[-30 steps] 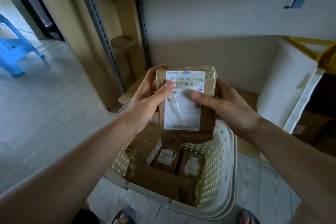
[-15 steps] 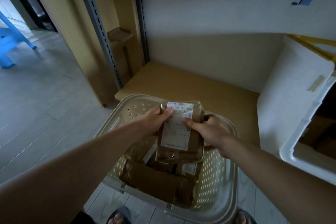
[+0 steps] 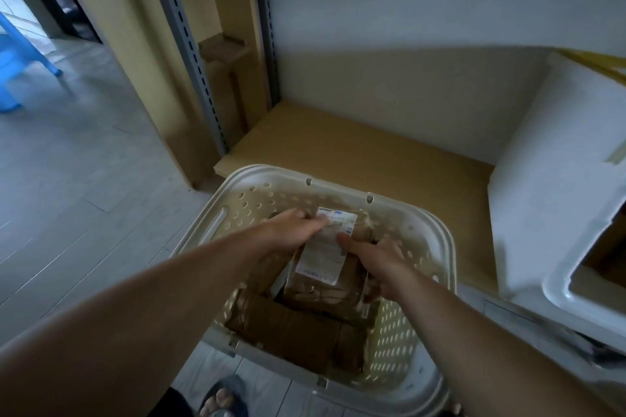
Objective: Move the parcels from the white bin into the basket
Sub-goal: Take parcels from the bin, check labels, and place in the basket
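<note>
— Pale floorboards (image 3: 84, 179) run off to the left, with a blue plastic chair (image 3: 20, 57) at the edge; what sits ahead?

— From the head view, a low tan shelf board (image 3: 355, 159) lies under a white wall, and a perforated cream basket (image 3: 437, 240) stands on the floor just in front of it.

— Where is the parcel?

— One brown parcel (image 3: 325, 267) with a white label is inside the basket, tilted, resting on other brown parcels (image 3: 291, 328) packed along the near side.

— And the hands?

— Both reach down into the basket. The left hand (image 3: 291, 230) grips the parcel's upper left edge, thumb lying on the label. The right hand (image 3: 376, 257) holds the right edge, thumb pressed on the label too, fingers curled round the side.

— The white bin?

— The white bin (image 3: 555, 200) stands to the right, touching the shelf board, its open rim at the lower right; brown shapes show inside but are too dim to name.

— Anything below?

— A foot in a sandal (image 3: 222, 399) shows at the bottom edge
</note>
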